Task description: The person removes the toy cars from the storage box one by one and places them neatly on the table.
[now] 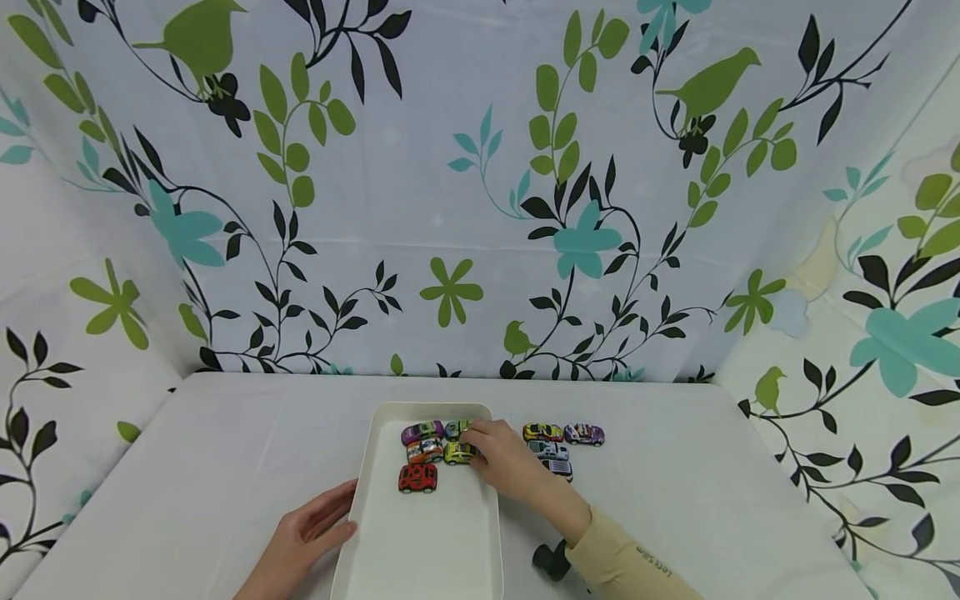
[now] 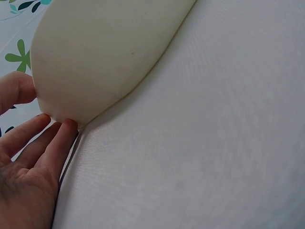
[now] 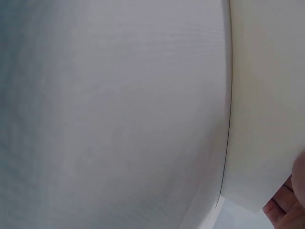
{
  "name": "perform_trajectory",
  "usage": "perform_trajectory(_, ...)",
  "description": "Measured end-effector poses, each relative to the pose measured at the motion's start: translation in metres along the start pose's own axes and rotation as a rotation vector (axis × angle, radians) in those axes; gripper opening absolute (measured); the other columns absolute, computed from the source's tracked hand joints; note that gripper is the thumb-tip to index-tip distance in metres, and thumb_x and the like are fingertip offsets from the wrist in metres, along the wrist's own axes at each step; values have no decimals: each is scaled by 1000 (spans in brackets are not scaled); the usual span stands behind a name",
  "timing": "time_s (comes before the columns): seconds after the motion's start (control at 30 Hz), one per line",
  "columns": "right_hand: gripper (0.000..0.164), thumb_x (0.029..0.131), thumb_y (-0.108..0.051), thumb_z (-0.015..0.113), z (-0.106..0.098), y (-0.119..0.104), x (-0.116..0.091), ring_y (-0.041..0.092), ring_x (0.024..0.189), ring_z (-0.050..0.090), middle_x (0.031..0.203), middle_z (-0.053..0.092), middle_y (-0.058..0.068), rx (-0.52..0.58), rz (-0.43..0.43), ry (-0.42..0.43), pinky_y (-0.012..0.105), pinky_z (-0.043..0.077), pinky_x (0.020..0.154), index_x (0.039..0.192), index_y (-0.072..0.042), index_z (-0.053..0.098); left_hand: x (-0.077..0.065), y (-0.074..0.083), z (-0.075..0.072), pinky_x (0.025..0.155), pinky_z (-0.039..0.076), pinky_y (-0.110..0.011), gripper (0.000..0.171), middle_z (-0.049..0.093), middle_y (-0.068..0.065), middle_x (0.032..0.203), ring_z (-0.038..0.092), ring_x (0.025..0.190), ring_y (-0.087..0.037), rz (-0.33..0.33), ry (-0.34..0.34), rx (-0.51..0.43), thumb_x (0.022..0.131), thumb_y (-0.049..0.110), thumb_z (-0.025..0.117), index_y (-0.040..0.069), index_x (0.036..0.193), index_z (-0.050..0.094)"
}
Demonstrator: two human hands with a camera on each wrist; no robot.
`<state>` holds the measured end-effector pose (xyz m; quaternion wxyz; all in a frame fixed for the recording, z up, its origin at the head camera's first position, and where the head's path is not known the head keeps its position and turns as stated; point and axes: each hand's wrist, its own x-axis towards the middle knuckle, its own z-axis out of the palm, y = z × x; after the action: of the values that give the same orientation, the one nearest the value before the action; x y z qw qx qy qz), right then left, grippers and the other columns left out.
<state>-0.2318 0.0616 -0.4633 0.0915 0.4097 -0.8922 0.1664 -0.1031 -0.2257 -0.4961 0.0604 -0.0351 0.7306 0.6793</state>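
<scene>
Touching the tray (image 1: 420,542) at nine o'clock with a spread left grip (image 1: 309,529) — inside, at one o'clock, over the yellow car (image 1: 455,455) with the right grip (image 1: 506,458); pinching or not, can't tell. Best go gently, avoiding the green car (image 1: 453,429).

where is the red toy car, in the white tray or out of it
In: the head view shows the red toy car inside the rim of the white tray.

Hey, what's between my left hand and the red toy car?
In the head view, the left wall of the white tray, then a bare strip of its floor, lie between your left hand and the red toy car.
</scene>
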Motion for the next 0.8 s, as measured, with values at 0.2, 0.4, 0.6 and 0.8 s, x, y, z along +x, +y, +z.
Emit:
perform_trajectory(0.2, 24, 83, 1, 68, 2, 2, -1, 16, 94, 59, 100, 62, 1, 25, -17, 26, 34, 51, 86, 105, -9, 67, 1, 0, 0, 89, 47, -15, 57, 45, -14, 141, 51, 121, -7, 19, -6, 12, 87, 16, 66, 5, 138, 44)
perform_trajectory(0.4, 26, 83, 1, 68, 2, 3, -5, 14, 96, 57, 101, 61, 1, 56, -40, 49, 35, 50, 87, 106, -9, 66, 1, -1, 2, 91, 49, -20, 57, 47, -15, 139, 46, 127, -25, 5, 14, 18, 86, 18, 68, 6, 137, 46)
perform_trajectory(0.6, 27, 84, -2, 68, 0, 2, -10, 13, 98, 56, 106, 61, 0, 122, -33, 53, 33, 49, 86, 110, -11, 66, 0, -1, 3, 92, 48, -21, 57, 46, -14, 140, 46, 127, -25, -10, 17, 18, 85, 18, 68, 5, 137, 46)
perform_trajectory(0.8, 28, 82, 0, 69, -10, 2, -13, 15, 101, 58, 108, 62, 0, 145, -71, 153, 33, 49, 84, 108, -10, 67, 1, -2, 1, 92, 49, -23, 58, 45, -14, 141, 44, 128, -26, -17, 17, 10, 85, 17, 69, 5, 137, 46)
